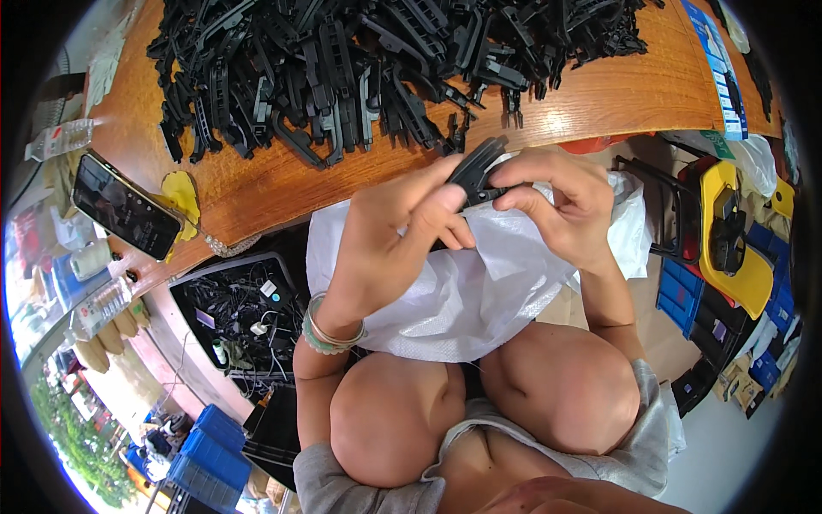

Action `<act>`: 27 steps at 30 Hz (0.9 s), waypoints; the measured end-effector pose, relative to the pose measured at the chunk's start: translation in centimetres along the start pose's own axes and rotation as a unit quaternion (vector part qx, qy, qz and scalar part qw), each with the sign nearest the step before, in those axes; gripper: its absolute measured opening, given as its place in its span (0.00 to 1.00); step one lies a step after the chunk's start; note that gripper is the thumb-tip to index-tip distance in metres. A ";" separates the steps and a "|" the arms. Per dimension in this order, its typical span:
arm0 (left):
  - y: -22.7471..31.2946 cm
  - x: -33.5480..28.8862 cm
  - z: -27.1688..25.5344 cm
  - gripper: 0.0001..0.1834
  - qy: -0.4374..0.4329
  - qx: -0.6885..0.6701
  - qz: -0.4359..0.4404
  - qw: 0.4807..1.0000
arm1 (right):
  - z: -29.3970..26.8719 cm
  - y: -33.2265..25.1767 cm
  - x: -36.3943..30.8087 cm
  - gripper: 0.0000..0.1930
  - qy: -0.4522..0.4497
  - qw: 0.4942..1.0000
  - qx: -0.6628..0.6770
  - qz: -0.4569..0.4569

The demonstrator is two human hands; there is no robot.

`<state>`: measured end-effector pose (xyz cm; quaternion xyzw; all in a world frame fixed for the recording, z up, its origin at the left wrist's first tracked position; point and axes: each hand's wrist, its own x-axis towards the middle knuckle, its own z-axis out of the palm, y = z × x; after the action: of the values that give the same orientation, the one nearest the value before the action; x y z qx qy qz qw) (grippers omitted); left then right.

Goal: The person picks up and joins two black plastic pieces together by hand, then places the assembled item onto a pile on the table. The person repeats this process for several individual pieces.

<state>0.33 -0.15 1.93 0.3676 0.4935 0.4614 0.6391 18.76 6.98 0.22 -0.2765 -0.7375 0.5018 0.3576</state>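
Note:
Between both hands, just off the table's front edge, is a black plastic part [479, 176], long and narrow, tilted up to the right. My left hand [407, 218], with bracelets on the wrist, is closed on its left end, thumb and index finger pinching. My right hand [561, 201] pinches its right side between thumb and fingertips. Below them a white woven sack [497, 283] hangs open-looking over my knees. A large heap of similar black plastic parts [334, 68] lies on the wooden table [248, 184] beyond my hands.
At the table's left edge a phone [126, 206] leans on a yellow stand [181, 201]. Lower left is a black crate [240, 317] of cables, with blue bins [210, 454] beyond. On the right stand a yellow chair [715, 257] and a blue crate [678, 295].

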 end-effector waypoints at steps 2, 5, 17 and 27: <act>-0.5 -0.3 0.1 0.22 -0.004 0.213 0.097 0.972 | 0.2 0.2 -0.3 0.08 0.015 0.999 -0.028 -0.026; -1.1 -0.6 0.7 0.24 0.065 0.334 0.170 0.925 | 0.6 0.1 -0.5 0.08 0.022 0.999 -0.019 -0.036; -1.7 -0.6 0.3 0.21 0.072 0.376 0.279 0.881 | 1.1 0.7 -1.2 0.11 0.027 0.998 0.000 -0.051; -1.4 -0.6 -0.8 0.19 0.022 0.384 0.291 0.876 | 0.8 -0.3 -0.3 0.16 0.006 0.991 -0.110 -0.075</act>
<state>-0.17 -1.14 0.58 0.7009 0.5166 0.4086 0.2738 18.27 6.21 0.27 -0.2612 -0.8044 0.3880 0.3664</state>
